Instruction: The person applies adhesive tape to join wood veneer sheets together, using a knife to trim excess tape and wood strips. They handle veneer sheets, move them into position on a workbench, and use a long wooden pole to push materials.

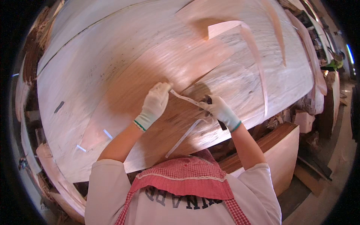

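Observation:
My left hand [155, 100], in a white knit glove with a green cuff, pinches one end of a white, dotted paper tape [184, 98]. The tape runs across to my right hand [219, 111], gloved alike, whose fingers close on it. A dark-handled tool [223, 125] sticks out below the right palm, its kind hidden by the fingers. From that hand a loose tail of the tape slants down toward my apron. Both hands are just above a pinkish wood veneer sheet [165, 63], which lies over paler veneer [86, 67].
Short tape pieces [107, 134] stick to the veneer at the lower left. A curled veneer strip [257, 62] and a darker strip [276, 30] lie at the far right. A thick veneer stack [279, 159] stands by my right elbow. Scrap strips [56, 172] line the left edge.

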The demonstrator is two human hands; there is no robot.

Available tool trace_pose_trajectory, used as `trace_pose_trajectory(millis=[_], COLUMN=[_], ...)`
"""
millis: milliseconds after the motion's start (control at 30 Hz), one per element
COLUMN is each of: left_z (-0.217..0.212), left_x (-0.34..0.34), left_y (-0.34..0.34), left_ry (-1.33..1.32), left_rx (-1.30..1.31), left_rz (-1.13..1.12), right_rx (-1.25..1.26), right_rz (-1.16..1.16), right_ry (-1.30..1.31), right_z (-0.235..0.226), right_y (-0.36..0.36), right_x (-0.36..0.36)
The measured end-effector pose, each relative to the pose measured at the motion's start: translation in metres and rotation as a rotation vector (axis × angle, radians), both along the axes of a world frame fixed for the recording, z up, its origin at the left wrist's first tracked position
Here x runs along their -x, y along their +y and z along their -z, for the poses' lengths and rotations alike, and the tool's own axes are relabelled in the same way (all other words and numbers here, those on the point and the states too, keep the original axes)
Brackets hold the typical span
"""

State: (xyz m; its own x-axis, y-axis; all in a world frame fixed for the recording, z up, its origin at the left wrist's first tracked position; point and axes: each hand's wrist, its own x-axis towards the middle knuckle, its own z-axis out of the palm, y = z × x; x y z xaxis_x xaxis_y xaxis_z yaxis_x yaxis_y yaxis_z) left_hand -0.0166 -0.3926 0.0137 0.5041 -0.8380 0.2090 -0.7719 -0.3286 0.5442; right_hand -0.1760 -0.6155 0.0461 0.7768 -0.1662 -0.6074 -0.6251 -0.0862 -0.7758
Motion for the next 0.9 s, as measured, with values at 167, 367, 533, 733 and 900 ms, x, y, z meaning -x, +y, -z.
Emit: trace_pose_trajectory(millis=[167, 367, 533, 733, 900], left_z=[-0.006, 0.016, 0.013, -0.009, 0.009], left_x=[0.018, 0.043, 0.042, 0.022, -0.005], left_y=[0.010, 0.003, -0.005, -0.046, -0.161], left_ry=[-0.089, -0.159, -0.226, -0.158, -0.160], left_rx=[0.016, -0.269, -0.311, -0.137, -0.026], left_rz=[-0.043, 0.133, 0.138, 0.058, 0.083], right_rx=[-0.255, -0.176, 0.687, 0.207, 0.122], right_rz=[0.282, 0.306, -0.357, 0.222, 0.533], right_ry=[-0.041, -0.035, -0.082, -0.271, -0.256], right_z=[0.026, 0.032, 0.014, -0.031, -0.008], right_y=[0.028, 0.040, -0.017, -0.117, -0.186], right_x=[0.029, 0.035, -0.006, -0.032, -0.049])
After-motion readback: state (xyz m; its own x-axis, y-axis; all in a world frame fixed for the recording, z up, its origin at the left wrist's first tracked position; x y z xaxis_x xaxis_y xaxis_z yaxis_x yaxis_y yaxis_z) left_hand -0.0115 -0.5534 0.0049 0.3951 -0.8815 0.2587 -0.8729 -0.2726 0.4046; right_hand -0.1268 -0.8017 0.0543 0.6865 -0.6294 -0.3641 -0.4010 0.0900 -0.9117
